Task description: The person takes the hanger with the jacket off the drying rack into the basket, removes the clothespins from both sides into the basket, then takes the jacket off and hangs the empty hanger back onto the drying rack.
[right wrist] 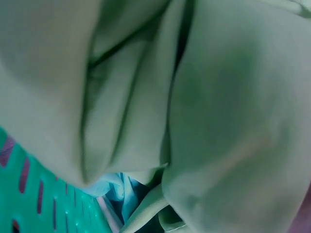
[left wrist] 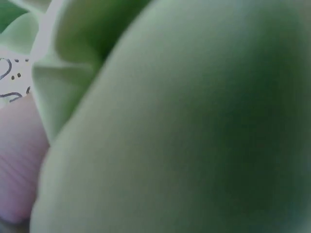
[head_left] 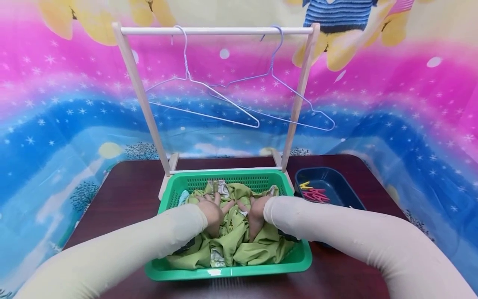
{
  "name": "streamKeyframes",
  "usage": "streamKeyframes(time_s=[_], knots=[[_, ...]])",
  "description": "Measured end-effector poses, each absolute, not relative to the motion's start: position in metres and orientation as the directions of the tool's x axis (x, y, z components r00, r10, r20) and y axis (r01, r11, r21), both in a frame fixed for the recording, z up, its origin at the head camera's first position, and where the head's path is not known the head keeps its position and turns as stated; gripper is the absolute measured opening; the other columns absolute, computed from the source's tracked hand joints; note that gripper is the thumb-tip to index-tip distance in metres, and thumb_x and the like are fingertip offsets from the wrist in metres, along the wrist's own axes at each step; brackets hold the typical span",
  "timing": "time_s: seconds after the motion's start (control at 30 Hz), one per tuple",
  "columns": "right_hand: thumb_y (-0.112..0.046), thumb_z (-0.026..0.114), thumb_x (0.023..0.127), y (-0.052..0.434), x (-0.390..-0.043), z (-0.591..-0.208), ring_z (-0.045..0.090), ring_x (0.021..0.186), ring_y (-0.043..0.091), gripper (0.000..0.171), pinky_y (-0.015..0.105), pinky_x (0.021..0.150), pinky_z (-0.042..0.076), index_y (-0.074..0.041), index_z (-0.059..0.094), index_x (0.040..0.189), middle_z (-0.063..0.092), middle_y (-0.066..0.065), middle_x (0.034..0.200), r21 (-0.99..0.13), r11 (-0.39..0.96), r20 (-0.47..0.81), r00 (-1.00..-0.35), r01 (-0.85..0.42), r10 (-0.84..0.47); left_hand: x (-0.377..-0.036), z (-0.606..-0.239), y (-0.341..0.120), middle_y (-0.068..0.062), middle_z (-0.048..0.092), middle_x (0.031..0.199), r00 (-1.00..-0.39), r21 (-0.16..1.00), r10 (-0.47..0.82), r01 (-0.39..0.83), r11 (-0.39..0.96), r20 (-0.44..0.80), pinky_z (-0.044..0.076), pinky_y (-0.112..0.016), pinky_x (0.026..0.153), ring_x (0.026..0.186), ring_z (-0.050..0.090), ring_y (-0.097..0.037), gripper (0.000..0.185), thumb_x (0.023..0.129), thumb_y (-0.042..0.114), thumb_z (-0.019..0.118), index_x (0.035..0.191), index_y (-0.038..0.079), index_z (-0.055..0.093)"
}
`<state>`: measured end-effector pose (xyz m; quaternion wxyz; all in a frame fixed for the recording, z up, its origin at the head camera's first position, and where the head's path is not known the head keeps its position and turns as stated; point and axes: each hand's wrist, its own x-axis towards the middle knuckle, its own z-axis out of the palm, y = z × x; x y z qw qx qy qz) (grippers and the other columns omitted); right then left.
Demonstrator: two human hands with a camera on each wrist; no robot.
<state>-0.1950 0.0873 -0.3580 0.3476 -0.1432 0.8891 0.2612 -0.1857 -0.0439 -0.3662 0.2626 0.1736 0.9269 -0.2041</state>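
Reaching into the green basket [head_left: 298,259], I have both hands buried in the crumpled green garment [head_left: 257,249] that fills it. My left hand [head_left: 212,214] lies on the cloth left of the basket's middle, fingers bent down into the folds; my right hand [head_left: 257,216] sits just beside it, nearly touching, with its fingers sunk in the fabric too. From the head view I judge each grip closed on a bunch of the garment (the wrist views show little but blurred green cloth pressed right against the lenses). In the left wrist view a pale fingertip [left wrist: 17,165] touches the green fabric [left wrist: 194,126] at the lower left. In the right wrist view the folds [right wrist: 233,121] hang over the basket's slotted wall [right wrist: 43,194], and a scrap of light blue cloth [right wrist: 114,187] peeks from beneath.

The basket stands at the middle of the dark wooden counter [head_left: 123,187], close to its near edge. Behind it rises a small wooden rack [head_left: 216,30] with two wire hangers [head_left: 203,87] on its rail. Near the counter's right edge, just beside the basket, sits a dark blue tray [head_left: 337,176] holding coloured clothes pegs [head_left: 315,194].
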Motion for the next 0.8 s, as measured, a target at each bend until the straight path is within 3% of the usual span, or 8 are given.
streamKeyframes(time_s=[0.13, 0.23, 0.37, 0.43, 0.5, 0.63, 0.8], knots=[[-0.077, 0.065, 0.080, 0.093, -0.198, -0.361, 0.027, 0.155, 0.024, 0.111, 0.043, 0.116, 0.038, -0.049, -0.009, 0.158, 0.007, 0.002, 0.172, 0.314, 0.836, -0.699, -0.706, -0.450, -0.118, -0.189, -0.364, -0.047, -0.016, 0.006, 0.170, -0.789, -0.226, 0.222, 0.413, 0.882, -0.573, 0.031, -0.070, 0.114, 0.153, 0.023, -0.046, 0.105, 0.085, 0.040, 0.077, 0.162, 0.040, 0.004], [-0.077, 0.065, 0.079, 0.100, -0.203, -0.362, 0.023, 0.157, 0.026, 0.112, 0.046, 0.120, 0.033, -0.048, -0.007, 0.159, 0.008, 0.003, 0.172, 0.253, 0.854, -0.706, -0.690, -0.455, -0.159, -0.192, -0.363, -0.051, -0.017, 0.008, 0.170, -0.786, -0.160, 0.242, 0.394, 0.905, -0.569, 0.036, -0.071, 0.110, 0.150, 0.025, -0.051, 0.110, 0.081, 0.039, 0.081, 0.161, 0.042, 0.006], [-0.077, 0.066, 0.078, 0.110, -0.208, -0.359, 0.018, 0.158, 0.027, 0.106, 0.050, 0.124, 0.025, -0.040, 0.014, 0.162, 0.010, 0.005, 0.172, 0.152, 0.880, -0.716, -0.664, -0.451, -0.216, -0.197, -0.359, -0.062, -0.017, 0.019, 0.166, -0.781, -0.075, 0.296, 0.400, 0.914, -0.550, 0.052, -0.059, 0.094, 0.144, 0.036, -0.049, 0.115, 0.075, 0.041, 0.086, 0.160, 0.045, 0.010], [-0.076, 0.067, 0.078, 0.115, -0.210, -0.356, 0.015, 0.159, 0.028, 0.105, 0.050, 0.125, 0.023, -0.036, 0.018, 0.162, 0.010, 0.005, 0.172, 0.093, 0.892, -0.714, -0.654, -0.442, -0.250, -0.199, -0.356, -0.068, -0.016, 0.024, 0.163, -0.774, -0.033, 0.328, 0.409, 0.912, -0.541, 0.054, -0.055, 0.089, 0.143, 0.039, -0.046, 0.116, 0.072, 0.042, 0.088, 0.160, 0.046, 0.012], [-0.074, 0.068, 0.079, 0.121, -0.211, -0.352, 0.013, 0.159, 0.026, 0.106, 0.050, 0.126, 0.020, -0.033, 0.018, 0.162, 0.010, 0.005, 0.172, 0.031, 0.898, -0.704, -0.647, -0.440, -0.292, -0.201, -0.351, -0.073, -0.016, 0.024, 0.164, -0.766, 0.003, 0.355, 0.418, 0.908, -0.536, 0.053, -0.056, 0.092, 0.146, 0.037, -0.043, 0.118, 0.071, 0.043, 0.089, 0.160, 0.046, 0.011], [-0.068, 0.070, 0.082, 0.134, -0.212, -0.342, 0.010, 0.160, 0.027, 0.108, 0.056, 0.127, 0.012, -0.037, 0.006, 0.163, 0.003, 0.007, 0.172, -0.067, 0.890, -0.664, -0.645, -0.452, -0.378, -0.202, -0.338, -0.083, -0.013, 0.018, 0.168, -0.758, 0.036, 0.387, 0.434, 0.900, -0.525, 0.038, -0.067, 0.109, 0.152, 0.026, -0.044, 0.119, 0.071, 0.050, 0.089, 0.160, 0.046, 0.010], [-0.063, 0.074, 0.083, 0.150, -0.214, -0.327, -0.001, 0.159, 0.032, 0.114, 0.065, 0.124, -0.002, -0.036, -0.004, 0.162, -0.008, 0.007, 0.172, -0.189, 0.862, -0.601, -0.639, -0.470, -0.480, -0.202, -0.317, -0.093, -0.013, 0.008, 0.171, -0.750, 0.044, 0.402, 0.448, 0.893, -0.526, 0.027, -0.068, 0.117, 0.156, 0.012, -0.043, 0.131, 0.064, 0.059, 0.090, 0.160, 0.047, 0.001]])
